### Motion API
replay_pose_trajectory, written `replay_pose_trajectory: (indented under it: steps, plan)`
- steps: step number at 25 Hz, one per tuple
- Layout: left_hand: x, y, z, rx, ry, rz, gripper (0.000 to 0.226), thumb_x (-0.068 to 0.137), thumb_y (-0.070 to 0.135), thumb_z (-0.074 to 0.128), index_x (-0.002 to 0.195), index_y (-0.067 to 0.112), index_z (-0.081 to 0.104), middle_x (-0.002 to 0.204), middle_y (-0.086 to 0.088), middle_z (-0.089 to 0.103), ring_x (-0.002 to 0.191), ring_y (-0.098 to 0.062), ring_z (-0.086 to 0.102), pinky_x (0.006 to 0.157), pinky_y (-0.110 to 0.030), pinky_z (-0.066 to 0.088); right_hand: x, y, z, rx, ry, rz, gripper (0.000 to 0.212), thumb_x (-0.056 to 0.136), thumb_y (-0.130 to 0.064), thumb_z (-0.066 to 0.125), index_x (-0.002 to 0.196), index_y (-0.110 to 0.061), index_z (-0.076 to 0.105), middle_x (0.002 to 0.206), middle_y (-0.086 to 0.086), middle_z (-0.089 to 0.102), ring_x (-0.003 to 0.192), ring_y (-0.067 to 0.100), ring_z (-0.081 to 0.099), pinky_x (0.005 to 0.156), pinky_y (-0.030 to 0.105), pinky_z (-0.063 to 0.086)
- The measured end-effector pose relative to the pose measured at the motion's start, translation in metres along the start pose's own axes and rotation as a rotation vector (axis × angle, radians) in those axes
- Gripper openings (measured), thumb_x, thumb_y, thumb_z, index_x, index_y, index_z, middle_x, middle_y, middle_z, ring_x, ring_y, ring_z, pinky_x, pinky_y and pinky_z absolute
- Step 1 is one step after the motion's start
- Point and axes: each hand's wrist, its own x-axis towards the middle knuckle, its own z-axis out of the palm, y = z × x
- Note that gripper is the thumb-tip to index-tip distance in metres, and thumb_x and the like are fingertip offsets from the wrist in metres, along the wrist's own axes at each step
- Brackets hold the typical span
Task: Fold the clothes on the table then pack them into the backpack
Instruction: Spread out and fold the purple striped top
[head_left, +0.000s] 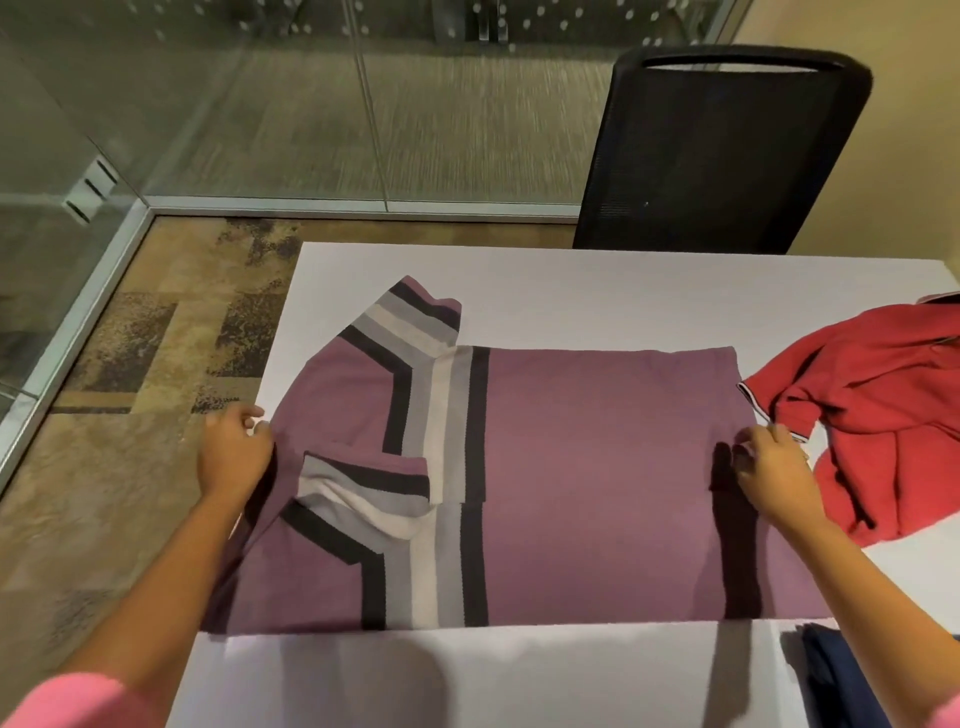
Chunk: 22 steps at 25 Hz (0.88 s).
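A purple shirt (587, 467) with black, grey and white stripes lies spread across the white table (623, 291), one sleeve folded in over its front. My left hand (234, 452) grips the shirt's left edge at the table's left side. My right hand (774, 467) pinches the shirt's right edge. A red polo shirt (878, 415) lies crumpled at the right of the table, just beside my right hand. No backpack shows in the view.
A dark blue garment (831, 675) lies at the table's near right corner. A black mesh chair (722, 150) stands behind the far edge. Glass walls and patterned carpet (130, 364) lie to the left of the table.
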Motion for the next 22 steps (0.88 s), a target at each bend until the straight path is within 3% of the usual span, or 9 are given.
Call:
replay_pose_trajectory:
  steps: [4,8,11,14,16,18,20,22]
  plan:
    - [0.066,0.043,0.043,0.092,-0.154,0.069,0.031,0.088,0.013,0.058,0.118,0.003,0.058,0.123,-0.025,0.051,0.102,-0.042,0.056,0.09,-0.045,0.045,0.071,-0.018,0.003,-0.05,-0.059,-0.108,0.024,0.087,0.007,0.054,0.109,0.004,0.062,0.111,0.025,0.055,0.091,0.044,0.057,0.073,0.043,0.047]
    - [0.097,0.059,0.072,0.139,-0.267,-0.014,0.046,0.091,0.022,0.059,0.129,0.001,0.047,0.134,-0.026,0.033,0.101,-0.046,0.056,0.091,-0.05,0.05,0.132,-0.015,0.007,-0.059,-0.14,-0.076,0.043,0.088,0.007,0.052,0.131,0.005,0.048,0.135,0.026,0.043,0.111,0.046,0.052,0.092,0.048,0.045]
    - [0.108,0.064,0.08,0.062,-0.323,-0.021,0.037,0.09,0.024,0.063,0.119,0.007,0.048,0.116,-0.022,0.05,0.083,-0.038,0.062,0.077,-0.045,0.055,0.157,-0.013,0.012,-0.036,-0.226,-0.075,0.052,0.088,0.007,0.051,0.138,0.001,0.04,0.143,0.023,0.038,0.122,0.044,0.046,0.101,0.047,0.038]
    - [0.11,0.068,0.084,-0.018,-0.348,-0.049,0.018,0.088,0.019,0.067,0.091,0.008,0.053,0.086,-0.016,0.06,0.068,-0.029,0.057,0.063,-0.032,0.047,0.167,-0.009,0.019,-0.08,-0.277,-0.05,0.056,0.086,0.01,0.047,0.141,-0.003,0.04,0.135,0.025,0.043,0.118,0.045,0.048,0.097,0.047,0.039]
    - [0.11,0.064,0.086,-0.104,-0.335,-0.057,0.02,0.087,0.015,0.068,0.074,0.006,0.056,0.069,-0.012,0.056,0.06,-0.025,0.051,0.058,-0.028,0.042,0.17,-0.005,0.019,-0.144,-0.284,-0.04,0.048,0.086,0.006,0.049,0.133,-0.005,0.051,0.12,0.024,0.049,0.109,0.044,0.051,0.092,0.047,0.044]
    - [0.104,0.063,0.083,-0.276,-0.306,-0.088,0.017,0.089,0.015,0.066,0.082,0.001,0.061,0.064,-0.007,0.052,0.057,-0.023,0.047,0.053,-0.025,0.047,0.168,-0.004,0.014,-0.201,-0.263,-0.043,0.032,0.086,-0.002,0.056,0.117,-0.002,0.063,0.108,0.022,0.052,0.099,0.042,0.054,0.083,0.043,0.047]
    - [0.094,0.068,0.072,-0.519,-0.298,-0.157,0.005,0.094,0.011,0.059,0.089,0.009,0.061,0.069,-0.004,0.051,0.054,-0.017,0.046,0.045,-0.017,0.05,0.162,-0.005,0.001,-0.169,-0.19,-0.026,0.02,0.082,-0.007,0.064,0.099,0.0,0.069,0.101,0.021,0.054,0.092,0.041,0.056,0.073,0.037,0.043]
    - [0.083,0.072,0.058,-0.734,-0.306,-0.211,0.022,0.096,0.003,0.05,0.082,0.019,0.058,0.068,-0.003,0.054,0.051,-0.01,0.054,0.051,-0.016,0.054,0.146,-0.007,-0.015,-0.042,-0.087,0.023,0.009,0.076,-0.005,0.069,0.083,0.0,0.067,0.091,0.021,0.061,0.086,0.04,0.059,0.067,0.034,0.04]
